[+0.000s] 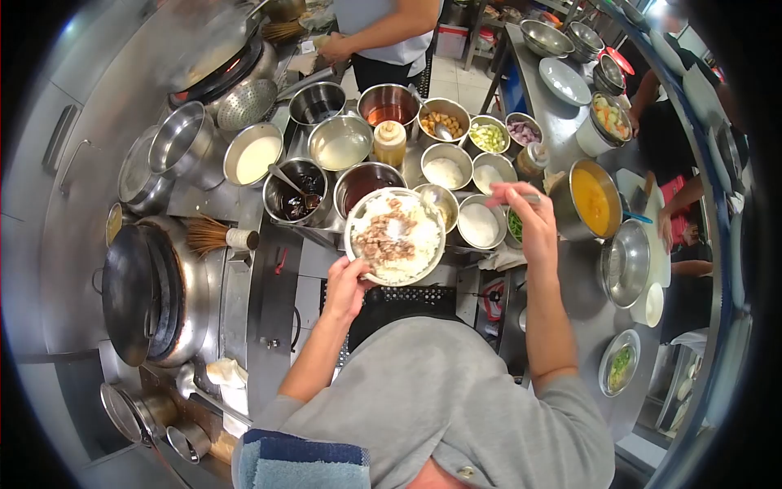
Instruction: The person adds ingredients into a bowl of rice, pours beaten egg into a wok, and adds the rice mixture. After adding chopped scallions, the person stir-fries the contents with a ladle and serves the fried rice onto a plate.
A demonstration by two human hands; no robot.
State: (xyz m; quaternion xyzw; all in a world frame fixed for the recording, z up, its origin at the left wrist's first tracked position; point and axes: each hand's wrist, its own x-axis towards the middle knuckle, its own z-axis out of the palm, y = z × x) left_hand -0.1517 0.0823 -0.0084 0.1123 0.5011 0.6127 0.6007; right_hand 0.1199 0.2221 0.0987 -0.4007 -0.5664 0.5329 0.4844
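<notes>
The left hand (349, 289) is pinching the near-left rim of one bowl (349, 238), the thumb lying over the edge. The bowl is hovering in front of the person's body, carrying white rice (417, 238) with brown bits (389, 236) lying in the middle. The right hand (533, 220) is hovering to the right, well apart from the left, its fingers bending in; blur is hiding whether they are gripping anything, so I cannot tell.

Beyond the bowl, metal pots are crowding together. The bowl is blocking part of the dark red sauce (362, 181); the right hand is standing close to the chopped greens (515, 224), partly hiding them. Two squeeze bottles (389, 145) are standing among the pots. One spoon (287, 179) is resting in a black sauce (307, 176). On the worktop (570, 326) at right, one pot is holding yellow liquid (592, 202). One co-worker (387, 37) is standing opposite.
</notes>
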